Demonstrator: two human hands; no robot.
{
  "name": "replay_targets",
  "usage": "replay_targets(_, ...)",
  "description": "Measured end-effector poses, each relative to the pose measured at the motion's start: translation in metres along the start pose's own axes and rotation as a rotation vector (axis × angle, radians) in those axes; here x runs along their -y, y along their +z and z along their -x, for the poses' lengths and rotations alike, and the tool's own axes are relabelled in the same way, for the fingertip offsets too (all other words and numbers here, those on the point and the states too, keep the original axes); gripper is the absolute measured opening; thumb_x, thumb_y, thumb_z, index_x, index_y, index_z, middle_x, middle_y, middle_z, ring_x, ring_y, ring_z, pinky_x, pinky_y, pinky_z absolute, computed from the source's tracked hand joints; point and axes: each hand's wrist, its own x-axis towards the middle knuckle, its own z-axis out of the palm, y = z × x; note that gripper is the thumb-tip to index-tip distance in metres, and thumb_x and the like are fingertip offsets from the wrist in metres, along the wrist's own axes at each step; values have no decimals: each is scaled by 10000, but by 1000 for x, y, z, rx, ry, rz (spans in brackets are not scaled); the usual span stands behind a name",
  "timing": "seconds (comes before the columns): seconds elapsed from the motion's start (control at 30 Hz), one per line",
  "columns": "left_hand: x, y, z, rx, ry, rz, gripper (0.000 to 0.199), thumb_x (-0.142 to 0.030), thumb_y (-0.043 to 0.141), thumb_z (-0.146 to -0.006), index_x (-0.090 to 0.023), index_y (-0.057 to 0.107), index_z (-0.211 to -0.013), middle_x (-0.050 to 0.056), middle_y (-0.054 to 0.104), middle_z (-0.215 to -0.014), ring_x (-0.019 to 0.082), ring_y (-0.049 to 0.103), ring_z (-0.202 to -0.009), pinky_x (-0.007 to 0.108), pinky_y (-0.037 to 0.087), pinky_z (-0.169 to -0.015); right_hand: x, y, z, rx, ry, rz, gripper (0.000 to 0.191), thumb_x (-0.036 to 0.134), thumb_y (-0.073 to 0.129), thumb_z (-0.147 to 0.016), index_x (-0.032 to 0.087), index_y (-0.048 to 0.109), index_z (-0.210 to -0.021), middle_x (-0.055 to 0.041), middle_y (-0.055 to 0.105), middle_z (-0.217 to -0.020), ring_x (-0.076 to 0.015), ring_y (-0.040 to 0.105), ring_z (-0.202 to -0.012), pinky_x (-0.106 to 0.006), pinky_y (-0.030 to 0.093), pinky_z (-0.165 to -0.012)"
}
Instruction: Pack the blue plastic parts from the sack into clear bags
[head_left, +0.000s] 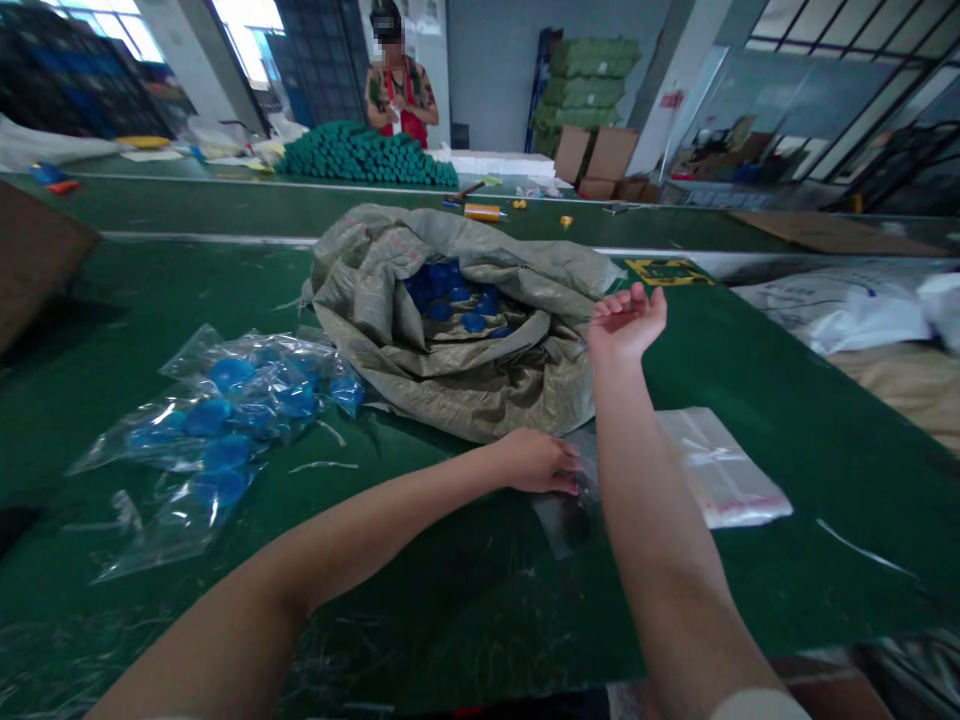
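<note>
A large grey-beige woven sack (480, 385) lies open on the green table (465, 600), with round blue pieces (472, 321) inside. My left hand (541, 461) is at the sack's front edge, its fingers curled over a clear plastic bag (559, 520) that lies on the table. Raised at the sack's right side, my right hand (628, 318) has its palm up and its fingers apart, with nothing in it. A stack of flat clear bags (716, 465) rests to the right of my right forearm. Filled clear bags with blue pieces (225, 450) lie left of the sack.
Behind the sack, an orange tube (484, 213) lies near a heap of green rolls (367, 155). A person (401, 90) stands beyond the heap. A cardboard box (37, 260) is at the left edge, and white sacks (862, 310) are at the right.
</note>
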Motion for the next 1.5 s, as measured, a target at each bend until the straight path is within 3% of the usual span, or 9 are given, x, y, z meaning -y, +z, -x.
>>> replay_targets(0.27, -1, 7, 9, 22, -112, -191, 360, -471, 536, -907, -261, 663, -1170, 109, 593, -1353, 267, 705, -893, 363, 525, -647, 65, -38, -24, -98, -114, 106, 369, 422, 393, -943, 210, 497, -659, 69, 378, -525, -60, 350, -399, -181, 335, -404)
replay_targets(0.47, 2, -13, 6, -151, -177, 83, 304, -420, 582, -879, -231, 671, -1101, 75, 674, -1180, 223, 678, -953, 321, 528, -793, 86, -75, 76, 642, 154, 1377, 291, 464, 739, -736, 192, 660, -668, -2, 590, -558, -126, 512, -483, -247, 415, -445)
replay_targets(0.57, 44, -34, 9, -400, -304, 120, 265, -365, 519, -915, -187, 696, -1002, 86, 716, -1029, 205, 666, -937, 312, 513, -862, 94, -108, 141, 947, 60, 1707, 326, 470, 791, -691, 234, 744, -911, -89, 713, -943, -240, 664, -798, -386, 562, -721)
replay_targets(0.67, 113, -62, 17, -582, -703, 5, 286, -313, 470, -930, -175, 692, -1045, 120, 716, -1059, 221, 662, -962, 332, 506, -879, 100, -135, 179, 1008, -81, 1801, 345, 428, 764, -747, 263, 739, -1049, -130, 675, -1151, -327, 630, -1084, -512, 521, -953)
replay_targets(0.8, 191, -83, 25, -439, -990, -120, 412, -306, 491, -918, -185, 582, -1301, 163, 607, -1316, 269, 616, -1132, 382, 485, -941, 103, -149, 190, 975, -161, 1777, 198, 344, 602, -893, 285, 757, -1002, -115, 693, -1113, -303, 650, -1057, -510, 540, -947)
replay_targets(0.97, 226, -77, 15, -257, -971, -110, 588, -355, 607, -854, -191, 487, -1406, 180, 540, -1394, 323, 580, -1205, 410, 464, -985, 119, -146, 186, 792, -342, 1735, 229, 325, 532, -934, 251, 734, -1011, -130, 696, -1103, -295, 651, -1051, -510, 545, -938)
replay_targets(1.13, 209, -77, 6, -339, -1014, -133, 576, -465, 557, -870, -154, 508, -1353, 202, 539, -1369, 373, 581, -1179, 459, 468, -961, 148, -127, 184, 471, -443, 1584, 234, 319, 517, -951, 188, 697, -1025, -127, 682, -1068, -253, 642, -1041, -463, 517, -950)
replay_targets(1.27, 151, -90, 34, -490, -964, -178, 614, -603, 439, -883, -159, 516, -1300, 177, 602, -1282, 342, 613, -1114, 424, 480, -915, 143, -114, 173, 154, -175, 1106, 289, 408, 506, -954, 202, 707, -974, -84, 703, -993, -198, 678, -882, -377, 561, -808)
replay_targets(1.5, 53, -78, 134, -81, -762, -224, 412, -422, 625, -712, -145, 633, -1017, 166, 686, -1068, 351, 615, -1087, 523, 353, -1054, 73, -78, 148, 88, 264, 416, 237, 379, 683, -805, 176, 684, -928, -21, 702, -858, -144, 682, -729, -262, 563, -626)
